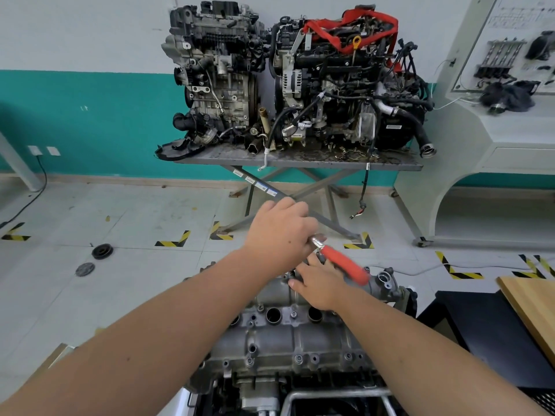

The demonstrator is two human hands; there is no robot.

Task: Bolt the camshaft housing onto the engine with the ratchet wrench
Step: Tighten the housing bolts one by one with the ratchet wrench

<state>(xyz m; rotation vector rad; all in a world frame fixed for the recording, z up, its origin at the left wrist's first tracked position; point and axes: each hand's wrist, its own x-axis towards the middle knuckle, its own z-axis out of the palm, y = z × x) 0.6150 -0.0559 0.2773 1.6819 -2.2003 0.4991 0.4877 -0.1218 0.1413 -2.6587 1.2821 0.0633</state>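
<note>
Below the head camera, at 6 o'clock: camshaft housing (288,340), grey cast metal, sitting on top of the engine (258,382) and running up toward centre frame, with round bores and several bolts (298,359) showing along its near flange. At centre, just past the housing's far end: left hand (280,232), fingers curled around the head end of the ratchet wrench (339,261), knuckles up. Red handle of the wrench slanting down toward 4 o'clock, free end lying over the far part of the housing. Right under the wrench head: right hand (318,285), fingers fairly straight and spread, fingertips (310,259) reaching under the left hand beside the wrench's drive end, palm resting on the housing; whether pinching anything there, cannot tell. Both bare forearms coming in from 7 and 5 o'clock.

Farther off at 12 o'clock: a grey counter (300,163) on crossed legs, carrying two more engines side by side, the right one (345,85) draped with a red strap (360,28), the left one (216,70) bare metal. At 2 o'clock: a pale display stand (480,121) with parts mounted on its panel. At 9 o'clock on the floor: two dark round discs (102,251). Yellow-and-black corner markings (174,240) across the tiles. At 4 o'clock: a wooden board (531,304) over a dark cabinet (486,334).
</note>
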